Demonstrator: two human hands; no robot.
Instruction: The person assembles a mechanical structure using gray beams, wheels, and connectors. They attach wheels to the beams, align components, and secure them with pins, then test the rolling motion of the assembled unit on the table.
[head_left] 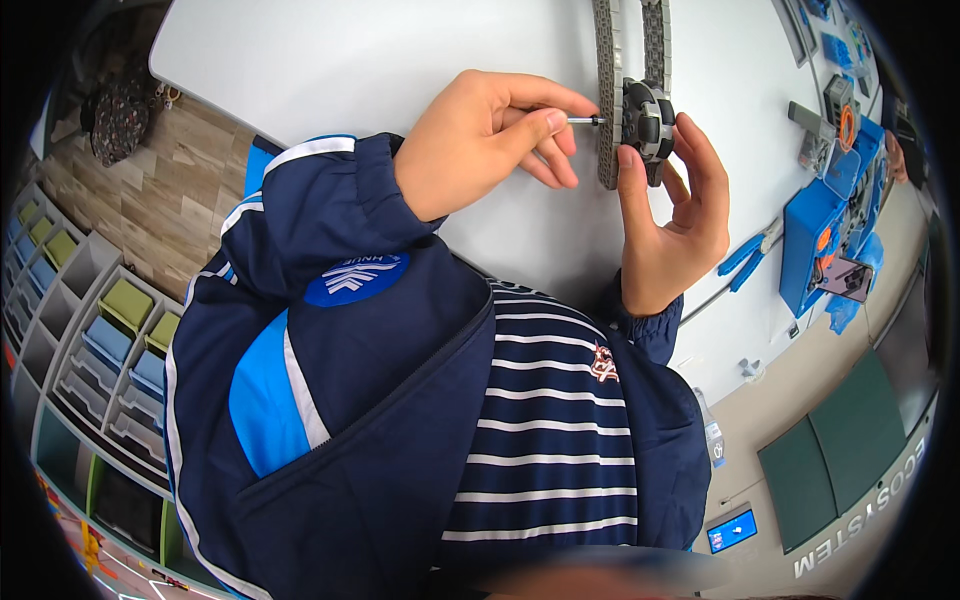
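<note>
Two parallel grey perforated beams [607, 80] reach in over the white table [330, 60] from the far edge. A dark grey omni wheel [652, 122] with rollers sits between them near their close ends. My left hand [470, 140] pinches a thin metal rod [582, 120] between thumb and index finger. A small black collar on the rod's end meets the outer side of the left beam. My right hand [680, 225] grips the wheel and beam ends from the near right, its thumb on the near side and fingers curled behind.
Blue-handled pliers [745, 262] lie to the right. Beyond them stand a blue bin [805, 245] of parts and a phone [848, 280]. Grey parts [815, 130] rest at the far right. Shelves with coloured drawers [125, 305] stand on the left.
</note>
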